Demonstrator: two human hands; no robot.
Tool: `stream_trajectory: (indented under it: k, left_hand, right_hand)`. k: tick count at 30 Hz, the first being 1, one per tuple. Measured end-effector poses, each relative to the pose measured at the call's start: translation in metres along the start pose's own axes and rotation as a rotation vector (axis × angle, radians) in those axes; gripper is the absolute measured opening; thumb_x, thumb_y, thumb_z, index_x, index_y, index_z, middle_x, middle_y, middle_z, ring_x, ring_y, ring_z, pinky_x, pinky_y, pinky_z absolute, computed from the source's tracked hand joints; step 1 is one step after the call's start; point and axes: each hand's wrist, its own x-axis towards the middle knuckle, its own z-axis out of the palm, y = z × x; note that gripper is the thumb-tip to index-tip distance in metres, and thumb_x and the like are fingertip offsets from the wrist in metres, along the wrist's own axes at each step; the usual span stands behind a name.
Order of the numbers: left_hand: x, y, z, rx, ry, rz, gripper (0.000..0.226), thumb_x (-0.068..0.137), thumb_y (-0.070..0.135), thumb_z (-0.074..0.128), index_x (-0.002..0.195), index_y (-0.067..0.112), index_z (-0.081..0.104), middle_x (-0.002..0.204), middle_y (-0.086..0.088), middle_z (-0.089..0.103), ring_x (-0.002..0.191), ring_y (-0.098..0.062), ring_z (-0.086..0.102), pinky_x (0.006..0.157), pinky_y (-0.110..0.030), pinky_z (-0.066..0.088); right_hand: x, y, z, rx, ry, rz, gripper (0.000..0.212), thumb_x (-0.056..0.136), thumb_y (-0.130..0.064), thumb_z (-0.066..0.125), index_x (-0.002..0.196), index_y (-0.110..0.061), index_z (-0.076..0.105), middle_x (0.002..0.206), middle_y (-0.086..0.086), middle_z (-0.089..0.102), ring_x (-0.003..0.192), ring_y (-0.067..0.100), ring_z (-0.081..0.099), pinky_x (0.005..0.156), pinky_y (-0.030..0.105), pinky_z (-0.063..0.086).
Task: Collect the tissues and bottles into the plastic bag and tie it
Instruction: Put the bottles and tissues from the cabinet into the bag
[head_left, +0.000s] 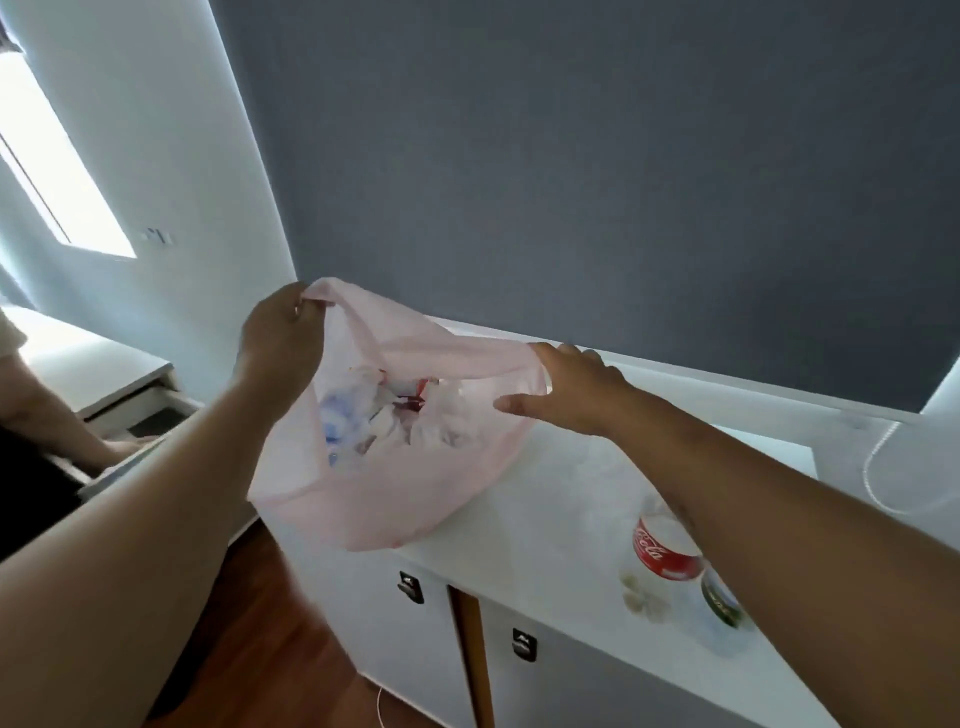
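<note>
Left hand (283, 332) pinches the near handle of the pink plastic bag (384, 457), holding it up at the cabinet top's (561, 499) edge; right hand (566, 389), fingers spread and gripping nothing, touches the rim at three o'clock. Tissues (441, 415) sit inside. Still collecting, I'd say: two bottles (662, 545) lie at five o'clock, so they're next, then tying.
</note>
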Motion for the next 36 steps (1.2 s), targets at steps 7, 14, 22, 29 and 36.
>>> stream_trajectory:
  k: [7, 14, 22, 29, 36]
  left_hand:
    - [0.012, -0.003, 0.063, -0.079, -0.25, 0.086, 0.039, 0.099, 0.036, 0.041, 0.081, 0.005, 0.057, 0.08, -0.012, 0.058, 0.078, -0.028, 0.049, 0.069, -0.035, 0.035]
    - [0.007, -0.011, 0.084, -0.109, -0.381, 0.143, 0.049, 0.103, 0.04, 0.033, 0.072, 0.009, 0.055, 0.076, -0.013, 0.055, 0.078, -0.033, 0.05, 0.072, -0.037, 0.038]
    - [0.004, -0.009, 0.087, -0.125, -0.423, 0.175, 0.046, 0.103, 0.042, 0.032, 0.069, 0.015, 0.049, 0.07, -0.005, 0.052, 0.077, -0.032, 0.05, 0.07, -0.035, 0.035]
    - [0.016, -0.013, 0.066, -0.153, -0.436, 0.099, 0.048, 0.098, 0.05, 0.038, 0.09, 0.009, 0.06, 0.082, -0.007, 0.06, 0.072, -0.023, 0.051, 0.064, -0.034, 0.036]
    - [0.034, -0.014, 0.044, -0.235, -0.452, -0.025, 0.054, 0.094, 0.059, 0.046, 0.071, 0.009, 0.05, 0.066, -0.001, 0.048, 0.061, -0.02, 0.044, 0.054, -0.03, 0.032]
  right_hand:
    - [-0.051, 0.046, -0.018, -0.195, 0.017, 0.303, 0.089, 0.071, -0.087, 0.046, 0.146, -0.04, 0.034, 0.157, 0.002, 0.032, 0.142, 0.03, 0.031, 0.109, 0.048, 0.032]
    - [-0.115, 0.027, -0.018, -0.148, 0.449, 0.427, 0.063, 0.085, -0.077, 0.039, 0.118, -0.03, 0.065, 0.132, -0.002, 0.061, 0.114, 0.022, 0.059, 0.093, 0.041, 0.048]
    - [-0.137, 0.023, 0.021, -0.221, 0.215, 0.582, 0.043, 0.083, -0.052, 0.067, 0.115, -0.023, 0.063, 0.123, 0.003, 0.06, 0.102, 0.023, 0.059, 0.082, 0.034, 0.049]
    - [-0.122, -0.038, -0.032, -0.028, 0.578, 0.369, 0.031, 0.087, -0.045, 0.066, 0.082, -0.014, 0.071, 0.084, 0.002, 0.068, 0.072, 0.019, 0.061, 0.062, 0.028, 0.044]
    - [-0.085, -0.123, -0.02, 0.46, 0.737, 0.091, 0.026, 0.087, -0.039, 0.069, 0.075, -0.015, 0.069, 0.067, -0.005, 0.068, 0.051, 0.009, 0.059, 0.047, 0.022, 0.048]
